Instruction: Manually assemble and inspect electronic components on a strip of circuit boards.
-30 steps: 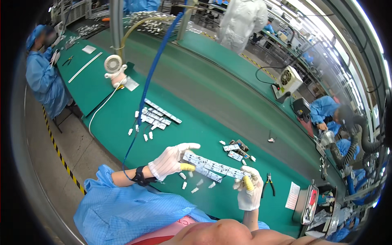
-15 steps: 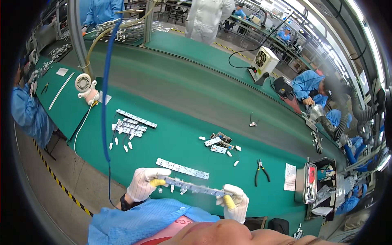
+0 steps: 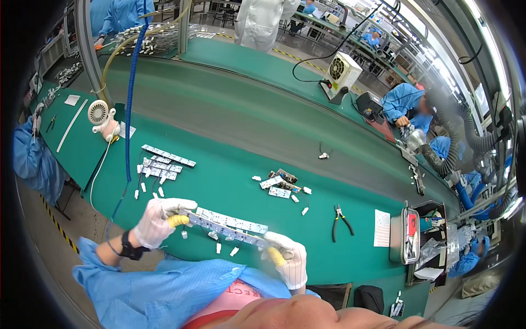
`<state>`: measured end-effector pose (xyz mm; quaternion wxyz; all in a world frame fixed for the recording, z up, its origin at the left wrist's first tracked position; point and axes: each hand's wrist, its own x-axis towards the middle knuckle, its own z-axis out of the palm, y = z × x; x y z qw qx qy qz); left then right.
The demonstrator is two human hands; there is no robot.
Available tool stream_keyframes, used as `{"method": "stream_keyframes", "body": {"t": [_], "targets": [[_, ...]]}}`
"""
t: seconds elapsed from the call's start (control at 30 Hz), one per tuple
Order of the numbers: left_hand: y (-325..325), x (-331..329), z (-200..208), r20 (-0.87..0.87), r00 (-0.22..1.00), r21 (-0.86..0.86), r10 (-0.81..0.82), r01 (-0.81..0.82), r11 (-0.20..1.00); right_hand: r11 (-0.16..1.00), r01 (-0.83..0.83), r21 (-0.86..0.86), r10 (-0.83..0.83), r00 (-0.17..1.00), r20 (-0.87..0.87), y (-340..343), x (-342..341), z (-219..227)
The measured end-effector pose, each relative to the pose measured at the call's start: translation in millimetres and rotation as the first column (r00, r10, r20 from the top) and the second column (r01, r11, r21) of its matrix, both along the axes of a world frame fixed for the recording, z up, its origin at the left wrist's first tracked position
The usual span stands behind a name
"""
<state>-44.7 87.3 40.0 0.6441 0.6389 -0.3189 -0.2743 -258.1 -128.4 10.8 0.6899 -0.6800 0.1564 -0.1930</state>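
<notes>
In both gloved hands I hold a long white circuit board strip [image 3: 227,230] above the table's near edge. My left hand [image 3: 161,222], with yellow on its thumb, pinches the left end. My right hand [image 3: 286,259], also with a yellow-covered thumb, grips the right end. Small white connectors [image 3: 218,248] show just below the strip; some seem to hang from it on short wires. Right behind lies a second circuit board strip [image 3: 244,223], partly covered by the held one. A stack of strips with wired connectors [image 3: 167,169] rests farther left.
Small boards with connectors [image 3: 279,192] lie at mid-table, pliers [image 3: 339,222] to their right. A printed sheet [image 3: 382,227] and metal box [image 3: 397,241] stand at right. A small fan [image 3: 101,115] is at left; a blue coiled hose [image 3: 130,109] hangs nearby. A conveyor belt [image 3: 230,109] runs behind.
Both hands have carried the strip left and slightly up in the picture, closer to the strip lying behind it. The whole view has shifted a little; more of my left forearm shows.
</notes>
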Motion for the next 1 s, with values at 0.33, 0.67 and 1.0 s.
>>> {"method": "stream_keyframes", "body": {"t": [0.33,0.67,1.0], "targets": [[53.9,-30.1,55.5,0.853,0.51,0.16,-0.11,-0.055,0.986,0.964,-0.196,-0.181,0.216,0.971,0.103,-0.8,14.2,24.0],[-13.7,-36.9,-41.9,0.22,0.968,-0.25,0.12,-0.063,0.966,0.916,-0.067,-0.395,0.089,0.995,0.036,-19.1,-16.5,19.0],[-36.2,-9.1,-24.4,0.077,0.965,-0.074,-0.249,0.254,0.964,0.96,0.252,0.12,-0.254,0.967,0.006,-20.5,-24.5,5.6]]}}
